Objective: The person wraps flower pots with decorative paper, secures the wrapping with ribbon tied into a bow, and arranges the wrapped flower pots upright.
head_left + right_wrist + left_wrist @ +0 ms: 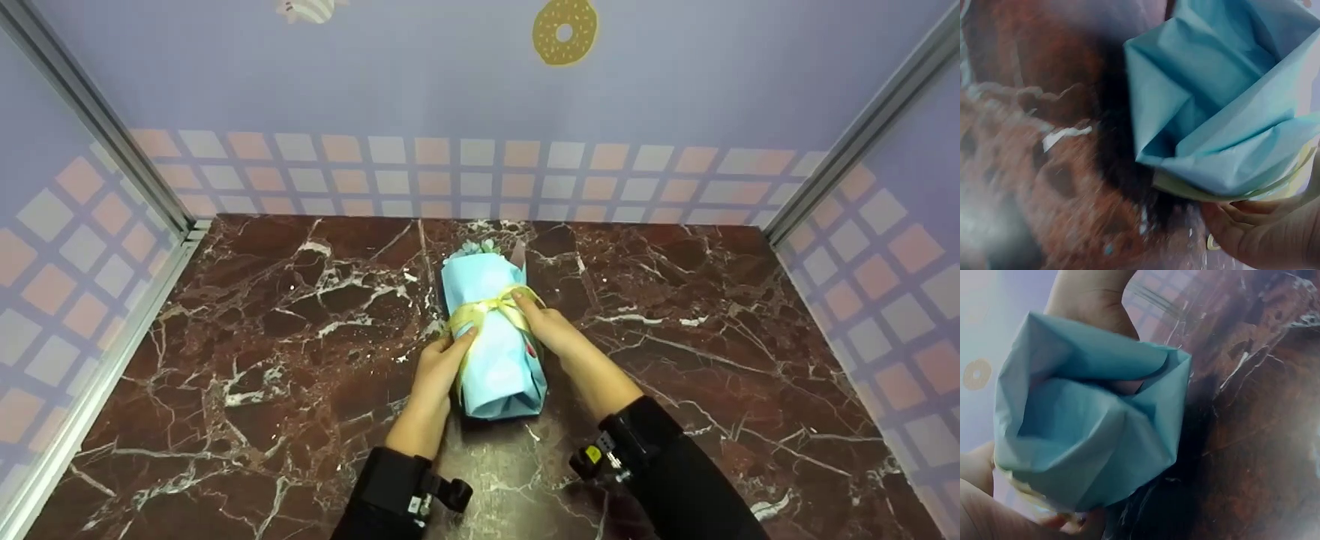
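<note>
A bouquet (491, 367) wrapped in light blue paper lies lengthwise in the head view, small pale flowers (472, 247) showing at its far end. Yellow ribbon (491, 304) circles its middle, tied in a bow on top. My left hand (439, 364) holds the left side, thumb laid on the paper just below the ribbon. From the right, my right hand (551, 326) grips the wrap, its thumb at the bow. In both wrist views the near end of the blue paper (1134, 439) is folded and gapes open. Fingers of the right hand (1264, 230) curl under the wrap.
Beneath lies a dark red marbled tabletop (300, 375) with white veins. A lilac wall (450, 82) with checks and a doughnut picture (564, 31) stands behind, and patterned side panels (885, 247) flank the table.
</note>
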Motion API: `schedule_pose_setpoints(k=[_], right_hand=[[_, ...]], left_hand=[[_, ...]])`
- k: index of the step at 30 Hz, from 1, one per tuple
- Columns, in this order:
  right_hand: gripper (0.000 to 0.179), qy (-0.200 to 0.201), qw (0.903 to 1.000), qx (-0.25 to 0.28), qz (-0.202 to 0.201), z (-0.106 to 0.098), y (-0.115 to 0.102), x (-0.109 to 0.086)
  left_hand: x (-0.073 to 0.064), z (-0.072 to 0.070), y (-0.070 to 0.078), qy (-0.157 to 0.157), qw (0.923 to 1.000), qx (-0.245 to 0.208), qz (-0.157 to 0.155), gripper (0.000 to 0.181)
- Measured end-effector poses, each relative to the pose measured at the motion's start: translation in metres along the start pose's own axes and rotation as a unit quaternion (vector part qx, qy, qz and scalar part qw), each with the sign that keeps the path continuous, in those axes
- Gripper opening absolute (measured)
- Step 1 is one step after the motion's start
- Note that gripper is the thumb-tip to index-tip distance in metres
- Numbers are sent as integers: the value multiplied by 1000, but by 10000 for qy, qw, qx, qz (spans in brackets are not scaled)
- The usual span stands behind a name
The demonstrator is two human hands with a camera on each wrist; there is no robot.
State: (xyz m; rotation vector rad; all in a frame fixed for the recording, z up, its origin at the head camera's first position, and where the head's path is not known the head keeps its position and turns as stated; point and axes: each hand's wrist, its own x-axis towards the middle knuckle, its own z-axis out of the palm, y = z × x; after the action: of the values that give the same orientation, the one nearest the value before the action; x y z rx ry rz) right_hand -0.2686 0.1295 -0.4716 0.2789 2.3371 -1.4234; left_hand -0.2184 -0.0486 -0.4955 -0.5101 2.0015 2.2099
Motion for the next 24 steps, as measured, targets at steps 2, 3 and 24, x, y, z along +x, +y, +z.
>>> schedule_pose_setpoints(k=[2,3,24], right_hand=[[90,-188,9997,78,116,2,-5,2],[92,-249,9995,68,173,2,-7,3],[38,-152,9987,282,390,4,-20,12]], left_hand=[[1,-1,0,-123,9999,-41,-84,59],[2,-1,0,-46,9999,-93,-85,61],[-20,9,-17,1246,9873,-963,-188,44]])
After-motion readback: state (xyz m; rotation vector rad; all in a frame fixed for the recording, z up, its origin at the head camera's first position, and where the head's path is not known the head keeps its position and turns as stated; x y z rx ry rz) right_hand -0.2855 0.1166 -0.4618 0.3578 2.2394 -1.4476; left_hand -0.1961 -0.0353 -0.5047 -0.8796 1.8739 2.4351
